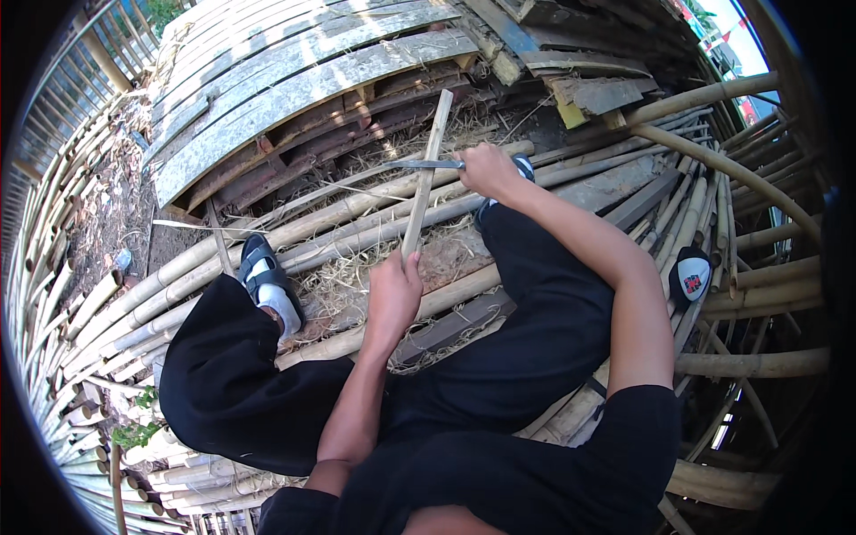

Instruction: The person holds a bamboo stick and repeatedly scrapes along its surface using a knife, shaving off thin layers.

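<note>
My left hand [395, 290] is closed round the lower end of a flat, pale bamboo strip [429, 153], which points up and away from me. In my right hand [490, 171] is the handle of a knife [419, 164]. Its blade lies across the strip above the middle, pointing left; whether it bites into the bamboo I cannot tell. Thin curled shavings [343, 290] litter the ground below the strip, between my feet. My fingers hide most of the knife's handle.
A weathered pallet [303, 67] stands ahead, with stacked boards [593, 71] to its right. Long bamboo poles [357, 209] run across in front of me, and cut bamboo [62, 357] is heaped at left. A black and white cap [690, 275] rests on poles at right.
</note>
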Demonstrator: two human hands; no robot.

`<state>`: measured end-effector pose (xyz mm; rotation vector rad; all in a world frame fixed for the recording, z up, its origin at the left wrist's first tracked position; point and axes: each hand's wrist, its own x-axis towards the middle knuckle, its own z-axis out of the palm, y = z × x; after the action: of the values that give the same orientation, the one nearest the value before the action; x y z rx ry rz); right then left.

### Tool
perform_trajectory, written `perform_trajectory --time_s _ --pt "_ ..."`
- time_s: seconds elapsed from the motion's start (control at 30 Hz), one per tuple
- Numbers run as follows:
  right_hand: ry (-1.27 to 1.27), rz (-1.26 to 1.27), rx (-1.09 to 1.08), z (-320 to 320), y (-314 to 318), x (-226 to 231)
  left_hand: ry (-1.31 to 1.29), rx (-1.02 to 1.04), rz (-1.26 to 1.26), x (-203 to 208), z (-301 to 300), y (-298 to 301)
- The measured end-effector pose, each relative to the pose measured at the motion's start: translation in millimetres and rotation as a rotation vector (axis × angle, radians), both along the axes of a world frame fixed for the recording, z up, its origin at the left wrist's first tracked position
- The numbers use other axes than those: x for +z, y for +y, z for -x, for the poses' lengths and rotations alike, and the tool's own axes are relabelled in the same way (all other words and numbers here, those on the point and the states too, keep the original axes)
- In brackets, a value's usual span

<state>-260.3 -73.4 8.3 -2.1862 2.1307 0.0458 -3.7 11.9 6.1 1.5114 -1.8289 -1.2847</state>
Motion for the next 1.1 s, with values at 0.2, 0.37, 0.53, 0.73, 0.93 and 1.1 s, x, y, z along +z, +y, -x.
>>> perform_trajectory --time_s 0.2,0.37,0.53,0.73,0.93,1.1 --pt "0.481 0.105 -0.542 165 -31 60 0.065 -0.034 -0.103 14 -22 18" --pt "0.112 0.314 -0.757 134 8 69 0.09 -0.013 -0.063 5 -15 -9" --pt "-0.32 -0.022 -0.522 71 17 25 0.141 -0.042 -0.146 6 -14 -1" --pt "-0.395 -0.05 -0.136 16 11 39 0.088 -0.023 -0.091 -1 -12 -1" --pt "-0.211 -0.159 0.063 -5 12 18 0.071 -0.069 -0.074 -1 -3 1" --pt "-0.091 -0.169 -0.023 -12 6 14 0.042 -0.038 -0.016 -6 0 6"
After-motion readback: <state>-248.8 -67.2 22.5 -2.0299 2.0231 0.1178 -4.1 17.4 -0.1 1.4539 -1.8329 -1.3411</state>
